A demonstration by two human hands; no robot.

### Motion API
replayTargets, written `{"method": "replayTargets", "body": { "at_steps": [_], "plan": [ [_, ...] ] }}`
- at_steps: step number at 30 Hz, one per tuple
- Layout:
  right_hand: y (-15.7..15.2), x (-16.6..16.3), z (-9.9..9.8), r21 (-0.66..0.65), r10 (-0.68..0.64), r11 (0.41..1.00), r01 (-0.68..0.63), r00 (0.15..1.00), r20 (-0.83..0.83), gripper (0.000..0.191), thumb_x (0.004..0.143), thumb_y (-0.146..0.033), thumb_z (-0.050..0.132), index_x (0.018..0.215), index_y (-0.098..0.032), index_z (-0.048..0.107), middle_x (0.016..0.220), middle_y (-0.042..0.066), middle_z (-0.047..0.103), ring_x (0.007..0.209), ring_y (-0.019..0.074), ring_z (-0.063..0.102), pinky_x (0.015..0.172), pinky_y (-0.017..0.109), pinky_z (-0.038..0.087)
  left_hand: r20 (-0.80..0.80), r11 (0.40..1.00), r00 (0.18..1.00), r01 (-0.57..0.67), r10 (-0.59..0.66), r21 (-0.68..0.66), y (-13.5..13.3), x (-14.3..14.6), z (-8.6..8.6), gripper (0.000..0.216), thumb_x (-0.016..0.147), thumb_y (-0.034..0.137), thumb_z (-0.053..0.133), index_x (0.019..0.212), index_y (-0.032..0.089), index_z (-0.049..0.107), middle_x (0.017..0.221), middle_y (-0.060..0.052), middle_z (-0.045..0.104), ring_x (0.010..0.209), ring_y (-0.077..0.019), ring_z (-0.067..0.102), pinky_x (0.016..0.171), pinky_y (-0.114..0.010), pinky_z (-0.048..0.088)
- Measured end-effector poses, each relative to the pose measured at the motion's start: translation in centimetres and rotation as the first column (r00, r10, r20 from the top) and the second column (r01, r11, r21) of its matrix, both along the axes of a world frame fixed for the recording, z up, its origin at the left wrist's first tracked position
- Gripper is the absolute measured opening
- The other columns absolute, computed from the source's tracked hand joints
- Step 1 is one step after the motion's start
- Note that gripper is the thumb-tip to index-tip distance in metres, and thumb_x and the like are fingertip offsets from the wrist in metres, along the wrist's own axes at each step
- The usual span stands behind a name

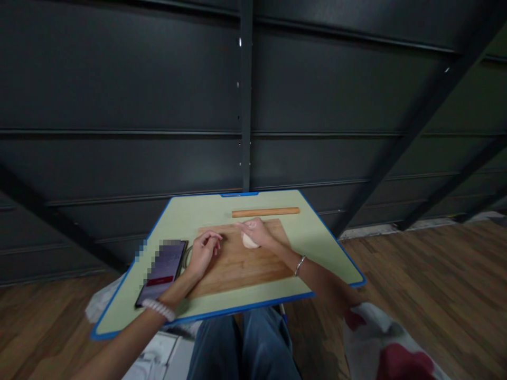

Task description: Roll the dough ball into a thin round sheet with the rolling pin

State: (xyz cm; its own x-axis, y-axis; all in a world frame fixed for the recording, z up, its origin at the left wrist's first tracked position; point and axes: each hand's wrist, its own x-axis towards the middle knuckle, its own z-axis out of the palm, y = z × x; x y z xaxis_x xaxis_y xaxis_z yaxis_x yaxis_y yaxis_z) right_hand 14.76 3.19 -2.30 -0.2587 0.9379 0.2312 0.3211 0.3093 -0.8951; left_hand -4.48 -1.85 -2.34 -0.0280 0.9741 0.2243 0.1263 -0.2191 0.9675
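A wooden cutting board lies on a small pale green table with a blue rim. My right hand is cupped over a pale lump of dough at the far side of the board, fingers curled around it. My left hand rests on the board's left edge with its fingers loosely curled; nothing shows in them. A wooden rolling pin lies on the table just beyond the board.
A phone with a lit screen lies on the table's left part. My legs in jeans are under the table. A dark metal wall stands right behind it. Wooden floor and white and red cloth lie to the right.
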Motion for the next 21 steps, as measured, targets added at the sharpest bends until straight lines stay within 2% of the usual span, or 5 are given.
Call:
{"method": "replayTargets", "body": {
  "at_steps": [6,10,15,18,21],
  "plan": [
    [0.4,-0.9,0.1,-0.145,-0.461,0.887,0.438,0.842,-0.278,0.056,0.077,-0.070,0.038,0.057,-0.019,0.051,0.055,0.004,0.054,0.054,0.0159,0.052,0.049,0.025,0.039,-0.041,0.999,0.999,-0.033,0.035,0.035,0.1,0.0,0.0,0.014,0.068,0.024,0.047,0.068,0.018,0.060,0.051,0.004,0.050,0.045,-0.0103,0.045,0.045,-0.022,0.034],
    [-1.0,-2.2,0.7,-0.219,-0.584,0.812,0.542,0.755,-0.297,0.043,0.085,-0.053,0.036,0.073,-0.018,0.057,0.068,0.008,0.062,0.066,0.0208,0.060,0.056,0.028,0.046,-0.079,0.998,0.996,-0.044,0.047,0.041,0.1,0.1,0.3,0.014,0.065,0.023,0.046,0.066,0.017,0.058,0.051,0.004,0.050,0.045,-0.0106,0.045,0.045,-0.022,0.034],
    [-4.4,-2.2,1.7,-0.049,-0.446,0.890,0.453,0.845,-0.296,0.024,0.078,-0.026,0.049,0.099,-0.017,0.057,0.099,0.009,0.065,0.086,0.0188,0.061,0.076,0.031,0.049,-0.101,0.998,0.995,-0.017,0.024,0.065,0.0,0.1,0.4,0.014,0.065,0.023,0.045,0.064,0.017,0.058,0.055,0.003,0.053,0.047,-0.0104,0.046,0.046,-0.022,0.036],
    [-5.2,-1.2,2.5,0.201,-0.198,0.952,0.230,0.965,-0.170,0.032,0.075,-0.012,0.044,0.104,-0.018,0.057,0.107,0.008,0.062,0.096,0.0169,0.058,0.091,0.033,0.043,-0.097,0.998,0.995,-0.011,0.017,0.067,0.0,0.1,0.3,0.014,0.064,0.022,0.045,0.064,0.017,0.057,0.056,0.003,0.053,0.047,-0.0102,0.046,0.046,-0.022,0.036],
    [-4.5,-0.6,2.8,0.192,0.012,0.981,0.000,0.998,-0.061,0.030,0.077,-0.007,0.037,0.092,-0.019,0.060,0.099,0.005,0.063,0.096,0.0157,0.057,0.093,0.032,0.041,-0.109,0.998,0.994,-0.020,0.027,0.064,-0.1,0.1,0.3,0.014,0.065,0.023,0.045,0.064,0.017,0.057,0.053,0.003,0.052,0.047,-0.0108,0.046,0.046,-0.022,0.035]
  ]
}}
